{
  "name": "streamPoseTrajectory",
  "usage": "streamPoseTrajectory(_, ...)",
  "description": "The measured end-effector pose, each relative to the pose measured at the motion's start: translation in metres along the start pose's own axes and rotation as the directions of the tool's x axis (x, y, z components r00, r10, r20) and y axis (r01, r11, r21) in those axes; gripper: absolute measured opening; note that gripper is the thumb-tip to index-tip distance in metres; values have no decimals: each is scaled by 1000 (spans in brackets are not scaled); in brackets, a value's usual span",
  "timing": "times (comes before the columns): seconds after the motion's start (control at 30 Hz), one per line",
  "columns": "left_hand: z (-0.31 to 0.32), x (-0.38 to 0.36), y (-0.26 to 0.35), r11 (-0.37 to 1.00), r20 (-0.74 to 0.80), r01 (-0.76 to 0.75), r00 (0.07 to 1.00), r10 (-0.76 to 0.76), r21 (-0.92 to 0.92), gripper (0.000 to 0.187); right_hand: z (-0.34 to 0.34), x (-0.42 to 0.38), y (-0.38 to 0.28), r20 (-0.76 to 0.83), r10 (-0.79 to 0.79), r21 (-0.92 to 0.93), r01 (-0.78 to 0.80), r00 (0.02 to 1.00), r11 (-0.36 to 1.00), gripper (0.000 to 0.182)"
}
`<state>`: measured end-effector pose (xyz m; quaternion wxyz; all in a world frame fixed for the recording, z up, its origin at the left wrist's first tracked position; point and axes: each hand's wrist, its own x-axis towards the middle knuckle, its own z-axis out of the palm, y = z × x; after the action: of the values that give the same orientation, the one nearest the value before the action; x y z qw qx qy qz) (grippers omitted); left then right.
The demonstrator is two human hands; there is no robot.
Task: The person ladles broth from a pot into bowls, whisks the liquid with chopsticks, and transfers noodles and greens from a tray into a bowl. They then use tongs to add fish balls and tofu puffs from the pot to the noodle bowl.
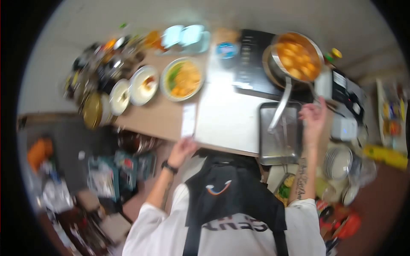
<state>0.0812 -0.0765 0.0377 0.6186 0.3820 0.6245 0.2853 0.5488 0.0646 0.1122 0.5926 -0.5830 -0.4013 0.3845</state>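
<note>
Fingers of my left hand [183, 152] are closed on the lower end of a white paper slip [188, 120] at the counter's front edge. My right hand [314, 116] is raised beside the metal tray [280, 145], its fingers bent near a thin handle below the pan; blur hides whether they grip it. A steel pan [297, 56] with orange-red food sits over the black cooktop [254, 64], its long handle pointing toward the tray. Behind the slip stands a round bowl [182, 79] with yellow and green food.
Two white bowls, one nearer [144, 85] and one farther left [120, 97], stand beside crowded jars [92, 111]. Light-blue containers [188, 36] and a round blue-lidded tub [226, 50] are at the back. Stacked plates [338, 162] and a white box [344, 129] lie right.
</note>
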Motion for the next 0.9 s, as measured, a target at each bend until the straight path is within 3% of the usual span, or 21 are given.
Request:
streamPoseTrajectory(0.03,-6,7,9,995,-129,-20,992,7,-99,53,13,13,-16,-13,36,47,-36,999,998,66)
streamPoseTrajectory(0.1,-37,43,3,899,-382,-144,924,-28,-414,58,21,46,-9,-87,-40,68,46,995,997,51)
streamPoseTrajectory(0.17,-61,72,24,792,-564,-318,825,-40,-521,64,29,74,-6,-114,-142,23,145,983,989,37)
streamPoseTrajectory(0.2,-81,93,30,787,-568,-326,822,-38,-524,64,32,83,-8,-70,-183,-45,181,981,983,32)
streamPoseTrajectory(0.27,-125,135,21,636,-658,-441,740,-142,-634,63,37,96,-12,-7,-208,-155,204,978,967,31)
streamPoseTrajectory(0.33,-166,174,3,523,-615,-486,783,-97,-701,58,34,93,-32,92,-197,-318,216,976,923,29)
streamPoseTrajectory(0.37,-170,175,17,455,-559,-431,807,-194,-779,52,33,83,-45,87,-191,-401,210,978,892,26)
streamPoseTrajectory(0.43,-186,199,8,351,-548,-472,821,-159,-809,42,31,61,-68,135,-236,-411,271,962,871,23)
streamPoseTrajectory(0.5,-190,201,4,381,-576,-506,812,-92,-774,45,28,43,-97,218,-278,-547,353,936,759,21)
streamPoseTrajectory(0.57,-202,204,-12,385,-608,-562,794,3,-732,46,19,39,-106,180,-284,-526,337,942,781,21)
streamPoseTrajectory(0.7,-194,160,-24,448,-653,-580,757,-12,-680,42,-1,53,-104,101,-307,-538,312,946,783,21)
streamPoseTrajectory(0.77,-200,128,-36,446,-605,-549,796,19,-707,42,-7,66,-92,45,-263,-451,254,964,855,22)
streamPoseTrajectory(0.9,-134,49,15,488,-609,-567,788,88,-664,45,-17,85,-72,21,-223,-355,216,975,910,23)
